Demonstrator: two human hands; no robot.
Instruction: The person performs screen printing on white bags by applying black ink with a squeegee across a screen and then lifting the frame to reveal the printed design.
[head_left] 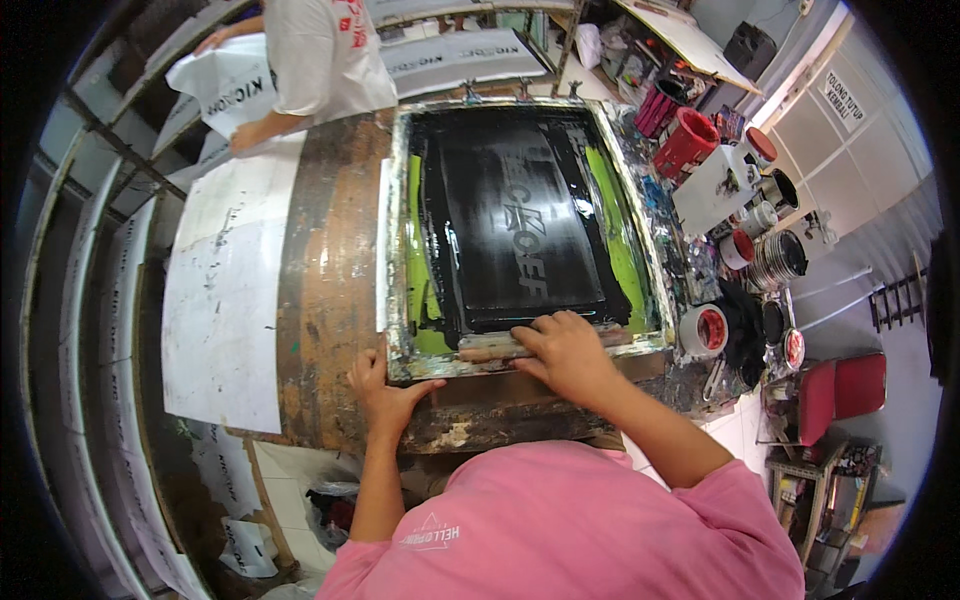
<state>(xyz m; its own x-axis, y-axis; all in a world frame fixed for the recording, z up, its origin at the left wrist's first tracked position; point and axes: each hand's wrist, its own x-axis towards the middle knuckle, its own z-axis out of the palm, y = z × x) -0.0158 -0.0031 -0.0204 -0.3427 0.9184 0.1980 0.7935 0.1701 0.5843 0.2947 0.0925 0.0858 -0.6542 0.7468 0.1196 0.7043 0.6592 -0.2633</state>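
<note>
A screen printing frame [397,240] lies on the worktable, its mesh coated with black ink between bright green margins. Dark lettering shows through the middle of the mesh. At the frame's near end rests a squeegee [485,347] with a worn wooden handle, lying crosswise. My right hand [568,355] grips the handle from above, fingers over its far side and thumb toward me. My left hand [385,398] holds the near left corner of the frame, with the thumb along the near edge and the fingers at the left side.
White printed sheets [225,290] lie along the table's left side. Beyond, a co-worker [325,60] in white handles a printed sheet [228,85]. Ink tubs [688,140], a tape roll [704,330] and a black cloth [740,335] crowd the right edge. Drying racks [95,250] stand at left.
</note>
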